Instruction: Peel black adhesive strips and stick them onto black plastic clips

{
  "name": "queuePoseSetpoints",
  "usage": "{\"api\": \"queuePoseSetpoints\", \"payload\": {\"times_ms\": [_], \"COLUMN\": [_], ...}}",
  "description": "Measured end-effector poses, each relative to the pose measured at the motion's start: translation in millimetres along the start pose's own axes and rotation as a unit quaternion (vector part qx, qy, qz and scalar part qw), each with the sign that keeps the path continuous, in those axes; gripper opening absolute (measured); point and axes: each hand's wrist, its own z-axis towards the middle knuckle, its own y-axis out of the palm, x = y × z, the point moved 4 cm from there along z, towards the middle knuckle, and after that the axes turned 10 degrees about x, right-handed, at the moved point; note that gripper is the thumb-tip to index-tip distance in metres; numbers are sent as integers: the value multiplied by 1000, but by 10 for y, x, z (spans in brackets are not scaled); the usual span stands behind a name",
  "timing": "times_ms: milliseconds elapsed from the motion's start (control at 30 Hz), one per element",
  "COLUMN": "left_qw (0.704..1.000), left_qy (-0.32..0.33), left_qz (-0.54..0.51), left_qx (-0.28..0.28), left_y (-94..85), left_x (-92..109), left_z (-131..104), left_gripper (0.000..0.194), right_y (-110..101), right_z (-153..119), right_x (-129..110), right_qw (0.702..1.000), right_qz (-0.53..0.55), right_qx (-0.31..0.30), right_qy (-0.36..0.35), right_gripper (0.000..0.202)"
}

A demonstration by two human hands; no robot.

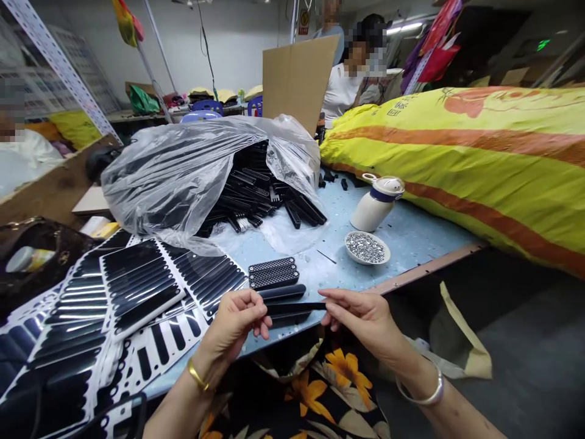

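A narrow black strip (296,307) is stretched level between my two hands at the front of the blue table. My left hand (240,316) pinches one end between thumb and fingers. At the other end my right hand (359,312) grips it the same way. Just behind the strip lies a smooth, long black piece (286,292) with a rounded end, and another dark piece (290,319) shows below it. Farther back rest black pieces with a mesh pattern (274,273), side by side. Sheets of black strips on white backing (137,283) are spread to my left.
A clear plastic bag (164,164) spills black plastic parts (260,189). Toward the right stand a dish of small metal bits (367,247) and a white lidded cup (375,204). A large yellow sack (457,140) borders the table. People sit behind and at left.
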Motion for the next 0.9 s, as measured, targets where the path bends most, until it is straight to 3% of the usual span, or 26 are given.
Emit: {"api": "queuePoseSetpoints", "payload": {"times_ms": [100,200,300,367,533,733,900], "left_qw": [1000,1000,1000,999,998,995,996], "left_qy": [6,2,-9,-16,-35,-49,-47], "left_qz": [-15,-22,-28,-34,-57,-89,-73], "left_qx": [15,18,8,0,-18,-17,-4], "left_y": [-67,-129,-143,-134,-149,-228,-252], "left_x": [49,86,91,79,19,-48,-28], "left_z": [-4,-9,-11,-14,-28,-20,11], "left_gripper": [40,40,39,39,39,38,39], "right_y": [-106,-105,57,180,325,360,412], "right_z": [87,138,133,132,141,130,162], "right_x": [-59,-298,-499,-526,-391,-252,-216], "right_qw": [992,952,889,864,854,871,904], "right_qz": [-81,-176,-239,-257,-265,-244,-204], "right_qx": [64,97,41,-24,-142,-149,-159], "right_qy": [-68,-232,-388,-432,-424,-400,-340], "right_gripper": [33,17,17,22,20,16,13]}}
